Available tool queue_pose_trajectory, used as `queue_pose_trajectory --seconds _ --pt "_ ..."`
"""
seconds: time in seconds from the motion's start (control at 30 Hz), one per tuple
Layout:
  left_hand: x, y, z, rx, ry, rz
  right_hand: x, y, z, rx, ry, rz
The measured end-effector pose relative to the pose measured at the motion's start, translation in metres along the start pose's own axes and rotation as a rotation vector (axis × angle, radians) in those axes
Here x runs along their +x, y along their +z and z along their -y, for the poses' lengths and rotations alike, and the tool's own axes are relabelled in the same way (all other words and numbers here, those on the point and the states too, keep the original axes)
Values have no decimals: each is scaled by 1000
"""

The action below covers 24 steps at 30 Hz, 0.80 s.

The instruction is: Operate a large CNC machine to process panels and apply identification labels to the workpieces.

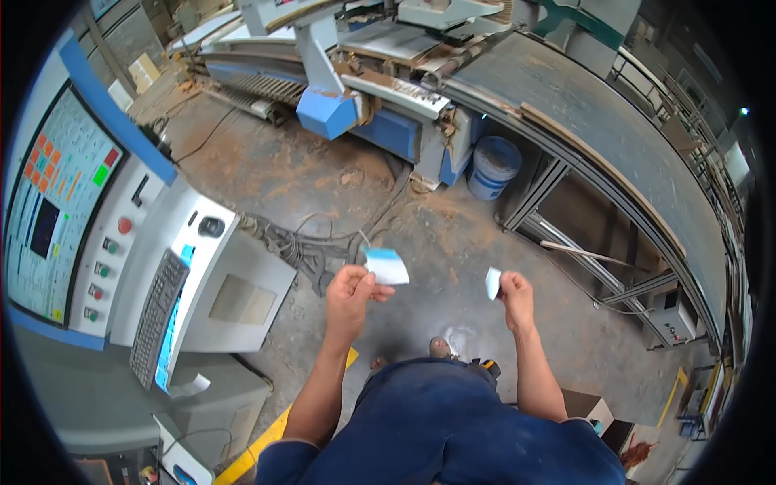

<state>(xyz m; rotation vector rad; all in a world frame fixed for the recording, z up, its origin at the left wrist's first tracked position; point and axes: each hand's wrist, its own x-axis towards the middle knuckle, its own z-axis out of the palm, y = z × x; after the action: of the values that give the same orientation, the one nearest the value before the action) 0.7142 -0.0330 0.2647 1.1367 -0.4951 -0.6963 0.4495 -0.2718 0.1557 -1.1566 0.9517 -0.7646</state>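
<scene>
My left hand [352,293] pinches a small white slip with a blue band [386,267] by its lower left edge, held out over the floor. A thin pale strip sticks up at the slip's upper left corner. To the right, well apart from it, my right hand [516,296] grips a smaller white piece of paper [493,283] between thumb and fingers. Both pieces look like paper or label stock; what is printed on them cannot be made out. Neither hand touches the machines around me.
A control console with a screen [61,202], keyboard [158,319] and mouse [212,227] stands at left. Ahead is a dusty machine with a blue-ended part [327,113]. A bucket [494,168] sits beneath the long table [598,121] at right. Cables [295,250] lie on the floor.
</scene>
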Motion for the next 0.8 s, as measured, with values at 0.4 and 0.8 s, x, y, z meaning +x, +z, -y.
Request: queue_pose_trajectory --seconds 0.4,0.8 --pt "-9 -25 125 791 4 84 -124 -323 -276 -2108 552 497" --pt "-33 -36 234 1111 -235 -243 21 -319 -217 -470 370 -382"
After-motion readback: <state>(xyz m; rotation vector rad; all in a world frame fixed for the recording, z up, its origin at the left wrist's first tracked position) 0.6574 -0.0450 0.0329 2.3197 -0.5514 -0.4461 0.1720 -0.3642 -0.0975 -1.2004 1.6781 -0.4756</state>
